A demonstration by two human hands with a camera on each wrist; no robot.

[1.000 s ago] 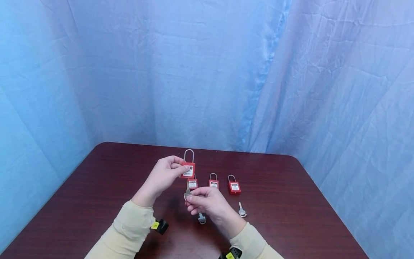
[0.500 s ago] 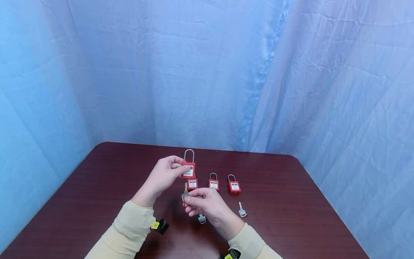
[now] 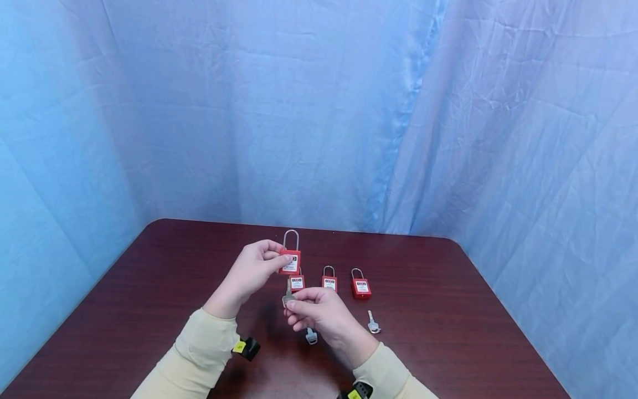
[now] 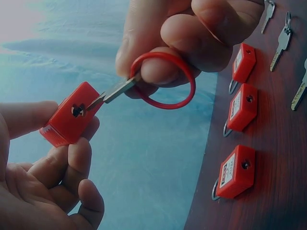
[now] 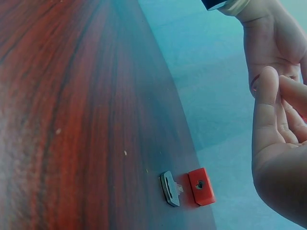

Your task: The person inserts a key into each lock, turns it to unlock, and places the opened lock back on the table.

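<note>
My left hand (image 3: 279, 259) pinches a red padlock (image 3: 291, 261) by its body above the table, with the long steel shackle (image 3: 291, 239) pointing up. In the left wrist view the padlock (image 4: 69, 117) shows its keyhole. My right hand (image 3: 291, 303), just below, pinches a silver key (image 3: 287, 292). The key blade (image 4: 117, 90) has its tip at the keyhole, and a red ring (image 4: 165, 79) on the key loops round a right finger.
Three more red padlocks (image 3: 297, 282) (image 3: 329, 283) (image 3: 361, 288) lie in a row on the dark wooden table (image 3: 149, 288). Loose keys (image 3: 311, 336) (image 3: 372, 323) lie nearer me. Blue cloth (image 3: 319, 111) hangs behind and at both sides.
My right hand has shifted the key slightly, its tip now closer under the held padlock. The left hand and the padlock have stayed still.
</note>
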